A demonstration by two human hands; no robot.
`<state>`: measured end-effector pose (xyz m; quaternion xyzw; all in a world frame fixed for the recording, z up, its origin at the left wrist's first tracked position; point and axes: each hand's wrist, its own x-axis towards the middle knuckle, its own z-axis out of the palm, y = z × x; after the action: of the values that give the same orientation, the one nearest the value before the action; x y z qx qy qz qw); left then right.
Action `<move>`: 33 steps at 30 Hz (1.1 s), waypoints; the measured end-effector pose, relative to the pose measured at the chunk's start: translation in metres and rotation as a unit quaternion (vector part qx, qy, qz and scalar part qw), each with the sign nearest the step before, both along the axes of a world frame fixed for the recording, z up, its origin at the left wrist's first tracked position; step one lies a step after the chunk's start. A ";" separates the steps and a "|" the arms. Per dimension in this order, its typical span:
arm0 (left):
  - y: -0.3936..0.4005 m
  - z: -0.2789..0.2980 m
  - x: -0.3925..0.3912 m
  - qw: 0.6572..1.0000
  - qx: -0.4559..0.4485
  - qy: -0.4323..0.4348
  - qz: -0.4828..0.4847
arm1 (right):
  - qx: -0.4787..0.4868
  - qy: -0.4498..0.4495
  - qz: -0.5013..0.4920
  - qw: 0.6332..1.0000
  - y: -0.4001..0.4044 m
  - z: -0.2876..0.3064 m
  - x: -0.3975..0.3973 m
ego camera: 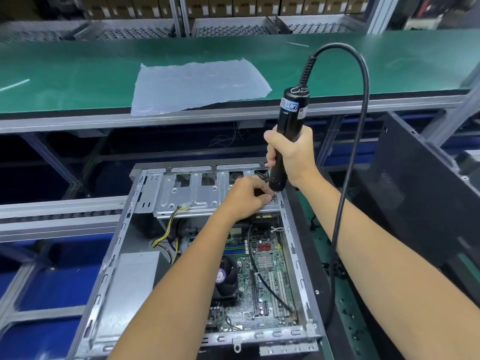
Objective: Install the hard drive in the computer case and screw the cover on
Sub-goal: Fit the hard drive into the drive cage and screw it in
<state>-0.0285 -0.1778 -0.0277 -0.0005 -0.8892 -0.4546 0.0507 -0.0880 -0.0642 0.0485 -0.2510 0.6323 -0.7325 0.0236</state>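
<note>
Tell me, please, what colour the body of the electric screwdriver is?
Black, with a blue-and-white label near its top; the electric screwdriver shows clearly in the head view.

A long green-matted bench (78, 74) on a grey aluminium frame spans the far side. A translucent plastic sheet (200, 84) lies on it. Beyond, perforated metal shelving (233, 28) carries brown cardboard boxes (244, 5).
</note>
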 end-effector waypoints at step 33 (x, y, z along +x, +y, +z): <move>0.068 0.024 -0.005 0.988 0.018 0.052 0.145 | -0.092 -0.022 -0.048 0.994 0.117 0.021 0.002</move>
<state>-0.0338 -0.1096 -0.0033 0.1062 -0.8679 -0.4574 0.1621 -0.0858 0.0531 0.0696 -0.2051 0.5726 -0.7935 -0.0206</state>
